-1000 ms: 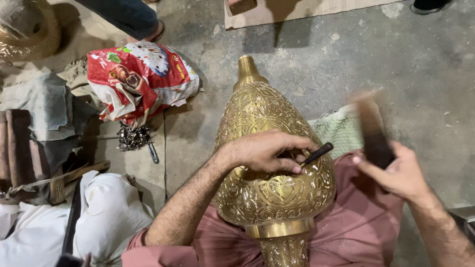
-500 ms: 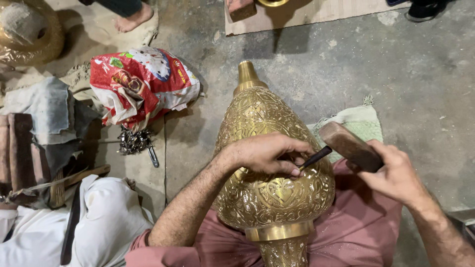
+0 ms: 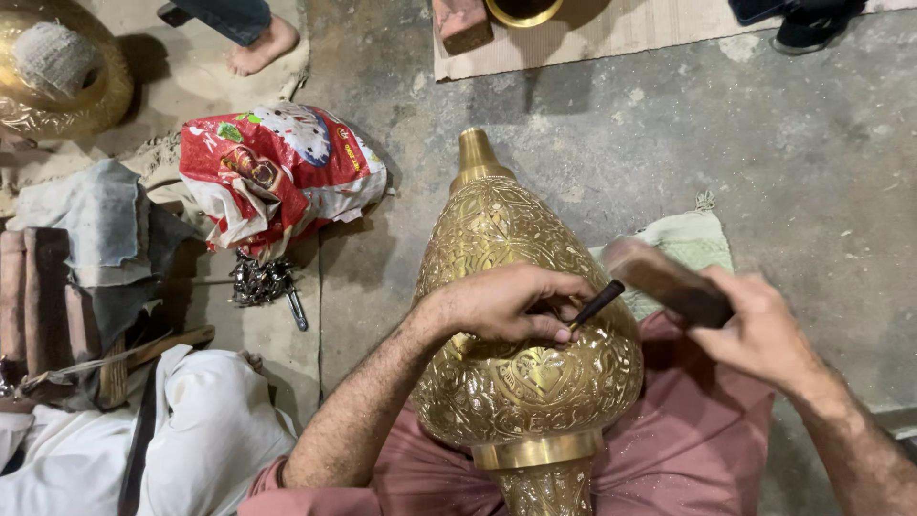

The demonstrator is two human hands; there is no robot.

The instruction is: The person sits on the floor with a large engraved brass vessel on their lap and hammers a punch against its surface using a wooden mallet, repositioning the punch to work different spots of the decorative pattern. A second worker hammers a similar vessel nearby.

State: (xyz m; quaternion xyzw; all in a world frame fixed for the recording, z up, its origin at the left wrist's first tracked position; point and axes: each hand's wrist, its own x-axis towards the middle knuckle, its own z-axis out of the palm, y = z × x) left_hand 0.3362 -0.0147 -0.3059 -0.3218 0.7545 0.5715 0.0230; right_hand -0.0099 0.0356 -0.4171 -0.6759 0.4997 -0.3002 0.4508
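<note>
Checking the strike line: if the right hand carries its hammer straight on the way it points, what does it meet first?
Most likely the chisel end held by the left hand on the brass vessel; the right hand and hammer aim there, though depth is unclear.

Metal-engraving floor workshop: engraved brass vessel [image 3: 525, 325], hammer [image 3: 669, 282], punch [image 3: 594, 306].

A crumpled red-and-white printed bag [image 3: 282, 172] lies on the floor, upper left

The floor [image 3: 764, 143] is rough grey concrete, stained and cracked, under even light. A beige woven mat [image 3: 621, 33] lies along the top edge, and a crumpled red-and-white printed sack [image 3: 287, 172] sits at left beside folded grey cloths [image 3: 86, 220].
</note>
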